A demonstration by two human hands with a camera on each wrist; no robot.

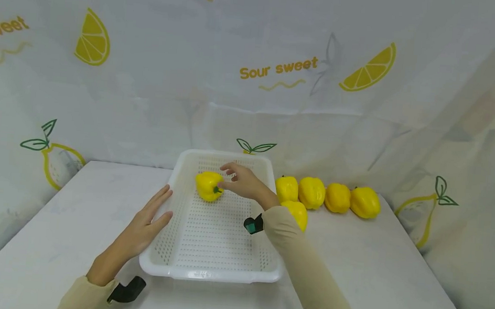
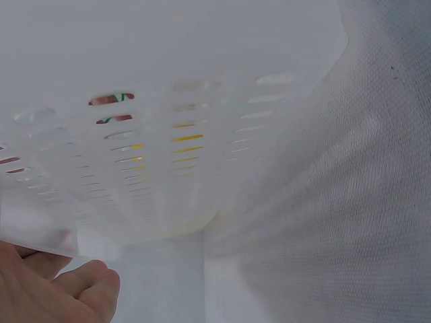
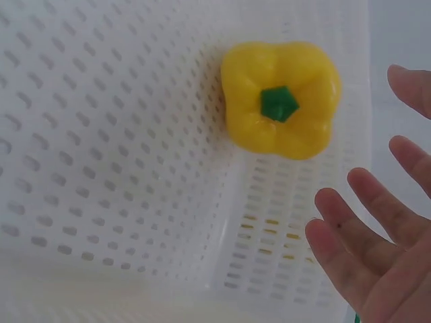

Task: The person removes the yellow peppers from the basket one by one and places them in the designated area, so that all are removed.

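A yellow bell pepper [image 1: 209,186] with a green stem lies in the far left part of a white perforated plastic basket [image 1: 211,274]. My right hand [image 1: 244,183] is over the basket just right of this pepper, its fingers spread and loosely bent. In the right wrist view a gap shows between the fingers [image 3: 377,208] and the pepper [image 3: 313,101]. Along the basket's left side lies my left hand [image 1: 143,226], fingers extended and touching the rim. The left wrist view catches part of that hand [image 2: 60,289] beside the basket wall [image 2: 168,47].
Several more yellow bell peppers [image 1: 311,193] stand on the white table [image 1: 351,276] right of the basket, one [image 1: 297,214] partly hidden by the right sleeve. Behind the table hangs a white cloth [image 1: 168,115] with lemon prints.
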